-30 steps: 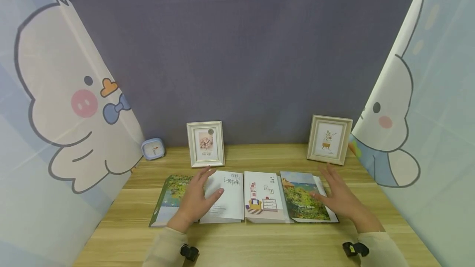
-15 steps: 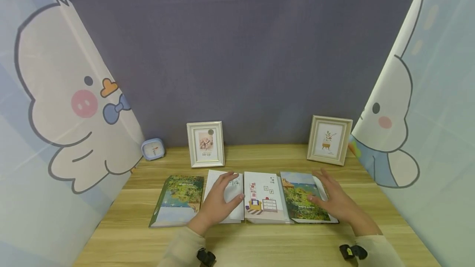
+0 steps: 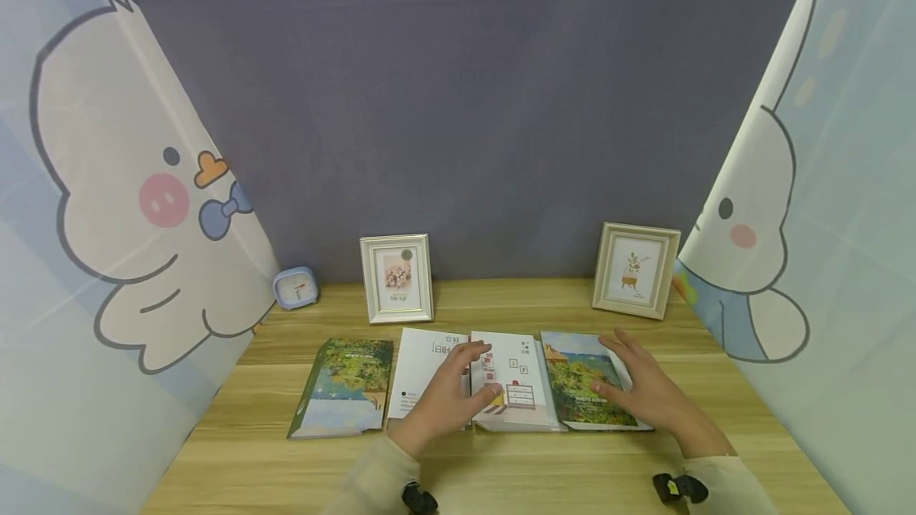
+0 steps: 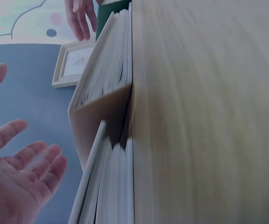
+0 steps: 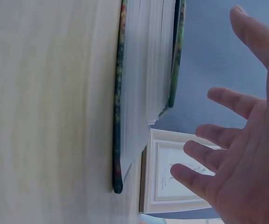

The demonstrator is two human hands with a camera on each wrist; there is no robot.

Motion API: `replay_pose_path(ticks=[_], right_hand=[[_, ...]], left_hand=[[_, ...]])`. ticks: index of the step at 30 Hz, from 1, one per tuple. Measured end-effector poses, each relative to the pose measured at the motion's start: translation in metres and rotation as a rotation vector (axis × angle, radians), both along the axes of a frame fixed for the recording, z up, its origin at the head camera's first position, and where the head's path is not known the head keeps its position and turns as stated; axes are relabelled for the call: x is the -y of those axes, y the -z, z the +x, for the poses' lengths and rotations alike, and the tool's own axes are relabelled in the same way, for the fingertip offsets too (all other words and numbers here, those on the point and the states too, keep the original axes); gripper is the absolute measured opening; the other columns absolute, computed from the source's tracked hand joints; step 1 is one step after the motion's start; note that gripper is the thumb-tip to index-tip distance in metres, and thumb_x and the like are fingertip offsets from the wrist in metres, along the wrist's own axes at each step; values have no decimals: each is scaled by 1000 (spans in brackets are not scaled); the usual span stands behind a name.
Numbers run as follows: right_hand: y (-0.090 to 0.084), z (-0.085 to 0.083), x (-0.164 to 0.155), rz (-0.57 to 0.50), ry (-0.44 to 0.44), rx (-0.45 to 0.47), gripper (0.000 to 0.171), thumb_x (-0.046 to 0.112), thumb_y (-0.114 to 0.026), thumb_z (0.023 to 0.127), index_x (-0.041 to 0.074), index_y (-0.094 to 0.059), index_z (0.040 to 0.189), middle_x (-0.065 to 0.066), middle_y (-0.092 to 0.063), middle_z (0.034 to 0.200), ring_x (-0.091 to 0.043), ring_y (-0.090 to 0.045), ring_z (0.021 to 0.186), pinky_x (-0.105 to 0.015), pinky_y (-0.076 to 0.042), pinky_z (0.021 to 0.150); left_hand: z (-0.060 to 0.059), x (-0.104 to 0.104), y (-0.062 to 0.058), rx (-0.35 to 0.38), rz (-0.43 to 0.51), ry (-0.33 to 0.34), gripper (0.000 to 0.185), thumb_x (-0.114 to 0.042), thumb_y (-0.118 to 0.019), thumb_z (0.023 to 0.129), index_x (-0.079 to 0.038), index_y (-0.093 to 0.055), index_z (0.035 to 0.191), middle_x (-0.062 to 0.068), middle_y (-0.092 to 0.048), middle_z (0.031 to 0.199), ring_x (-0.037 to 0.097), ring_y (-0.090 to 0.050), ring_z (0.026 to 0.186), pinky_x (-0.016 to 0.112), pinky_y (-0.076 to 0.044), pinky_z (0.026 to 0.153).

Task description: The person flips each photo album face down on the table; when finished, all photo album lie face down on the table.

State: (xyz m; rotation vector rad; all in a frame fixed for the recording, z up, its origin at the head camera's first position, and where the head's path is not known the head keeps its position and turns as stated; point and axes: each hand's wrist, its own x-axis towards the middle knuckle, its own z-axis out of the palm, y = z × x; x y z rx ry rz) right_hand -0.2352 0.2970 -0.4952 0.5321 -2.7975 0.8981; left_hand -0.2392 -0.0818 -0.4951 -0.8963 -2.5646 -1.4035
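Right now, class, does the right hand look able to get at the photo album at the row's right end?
Probably yes: the right hand hovers open and empty by the photo album, and nothing visible lies between them.

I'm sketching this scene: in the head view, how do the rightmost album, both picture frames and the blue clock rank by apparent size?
1. Rightmost album, nearest and partly covered
2. Left picture frame and right picture frame: too alike to rank
3. Blue clock
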Motion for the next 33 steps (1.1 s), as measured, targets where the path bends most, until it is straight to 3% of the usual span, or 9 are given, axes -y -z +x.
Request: replay_pose_path(ticks=[7,14,20,26,33], right_hand=[[0,1,0,-1,-15,12,80,44,-78,95,4,-47,156,-32,-23,166,-64,-25,144,-85,-35,98],[-2,3,2,-1,-44,63,78,47,-78,94,5,-50,154,-29,-25,166,-63,-28,143,-82,-38,98],[-1,3,2,21,-52,53,76,48,-80,92,6,-56,150,-30,-30,164,-63,-32,142,-81,-39,98],[2,3,1,19,-72,49,75,48,-81,91,5,-58,148,-32,-34,162,-64,-34,140,-82,-38,98],[7,1,-3,37,-70,46,71,50,-81,90,7,-63,144,-29,-41,159,-61,-37,140,-79,-38,101]], left_hand=[[0,-16,0,75,50,38,60,-43,-67,103,-21,-47,155,1,-47,154,30,-53,134,45,-52,107],[2,-31,0,121,88,40,56,-31,-69,103,-19,-49,154,6,-47,153,33,-57,132,44,-54,103],[3,-41,0,186,100,10,58,-37,-69,103,-20,-48,154,13,-50,148,34,-61,126,43,-56,99],[5,-50,1,306,178,29,61,-32,-70,102,-10,-47,154,19,-52,141,31,-62,122,36,-56,99],[6,-62,5,391,210,76,62,-31,-69,103,-4,-46,154,21,-55,143,28,-62,124,26,-56,94]])
